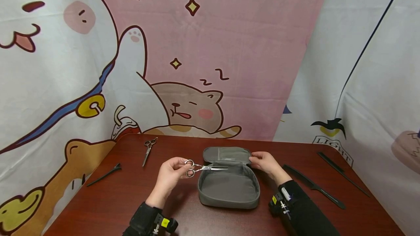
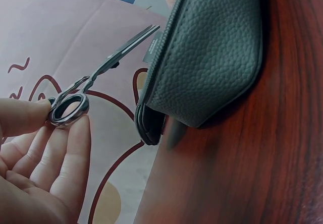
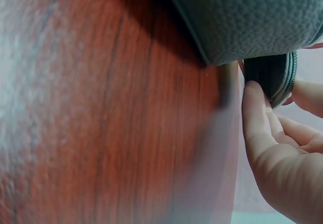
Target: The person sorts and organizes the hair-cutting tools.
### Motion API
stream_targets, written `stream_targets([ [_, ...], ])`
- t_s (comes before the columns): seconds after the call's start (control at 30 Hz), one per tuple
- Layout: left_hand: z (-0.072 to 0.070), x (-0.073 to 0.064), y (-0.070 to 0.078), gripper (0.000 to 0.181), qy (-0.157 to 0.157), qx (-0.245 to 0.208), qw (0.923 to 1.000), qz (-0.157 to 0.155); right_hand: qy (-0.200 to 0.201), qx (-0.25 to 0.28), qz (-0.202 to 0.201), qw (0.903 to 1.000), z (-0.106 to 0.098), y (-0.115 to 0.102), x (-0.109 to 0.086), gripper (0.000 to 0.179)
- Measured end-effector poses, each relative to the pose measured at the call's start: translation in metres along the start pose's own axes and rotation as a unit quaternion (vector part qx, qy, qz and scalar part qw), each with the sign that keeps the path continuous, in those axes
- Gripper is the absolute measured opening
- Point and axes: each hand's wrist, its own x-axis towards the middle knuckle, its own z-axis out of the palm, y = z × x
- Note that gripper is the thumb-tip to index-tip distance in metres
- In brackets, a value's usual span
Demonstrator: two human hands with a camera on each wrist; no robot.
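Observation:
My left hand (image 1: 171, 173) pinches a pair of silver scissors (image 1: 210, 168) by the finger rings, blades pointing right. In the head view the blades lie over the opening of a grey zippered case (image 1: 229, 202), whose lid (image 1: 226, 154) is folded back. The left wrist view shows the scissors (image 2: 103, 65) level with the rim of the pebbled case (image 2: 217, 52), seemingly apart from it. With thumb and fingers, my right hand (image 1: 267, 164) pinches the right edge of the lid. From the right wrist, the lid's zipped edge (image 3: 285, 80) shows between thumb and fingers.
Another pair of scissors (image 1: 149, 150) and a dark hair clip (image 1: 106, 174) lie on the left of the brown table (image 1: 108, 210). To the right are a wide black comb (image 1: 311, 185) and a thin-handled comb (image 1: 342, 173). A cartoon-printed cloth (image 1: 249, 65) hangs behind.

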Motion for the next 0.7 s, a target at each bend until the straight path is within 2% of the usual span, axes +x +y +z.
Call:
stream_targets([
  [0.17, -0.001, 0.001, 0.001, 0.014, 0.011, -0.015, 0.9998, 0.005, 0.018, 0.016, -0.012, 0.9996, 0.002, -0.003, 0.002, 0.048],
  [0.4, -0.004, 0.006, 0.002, 0.016, 0.055, -0.032, 0.9980, 0.002, 0.035, 0.027, -0.038, 0.9983, 0.004, -0.004, 0.002, 0.047],
  [0.7, -0.007, 0.017, 0.001, 0.015, 0.086, -0.105, 0.9907, -0.010, 0.072, 0.061, -0.063, 0.9935, 0.004, -0.004, 0.003, 0.042],
])
